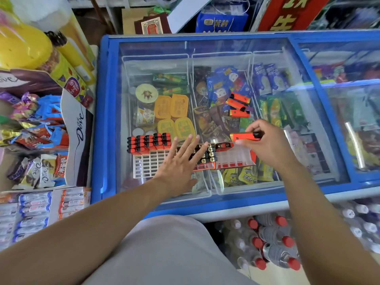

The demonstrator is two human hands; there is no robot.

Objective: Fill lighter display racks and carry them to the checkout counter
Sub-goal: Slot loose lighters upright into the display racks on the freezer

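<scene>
I pinch one orange lighter (pixel 245 137) between the thumb and fingertips of my right hand (pixel 267 145), holding it level just above the right end of the display rack (pixel 234 159) — its black cap points right. The rack lies flat on the glass lid of the blue-framed freezer (pixel 107 112), with a row of lighters already seated in its left half and clear slots bare on the right. My left hand (pixel 177 163) is flat and relaxed, fingers spread straight over those seated lighters. Just beside it to the left sits a white grid rack (pixel 148 164), its far rows packed with black-capped orange lighters (pixel 149 141). Three loose lighters (pixel 238 104) lie farther back on the glass, apart from the racks. Under the lid I see yellow tubs, green-wrapped bars and blue ice-cream packets whose print is too small to read. To the left stands a candy display (pixel 79 128) printed "Dove", heaped with wrapped sweets. Behind the freezer leans a red sign (pixel 287 15) with large yellow Chinese characters, next to a blue bag. Red-capped bottles (pixel 267 243) stand on the floor near my right arm.
</scene>
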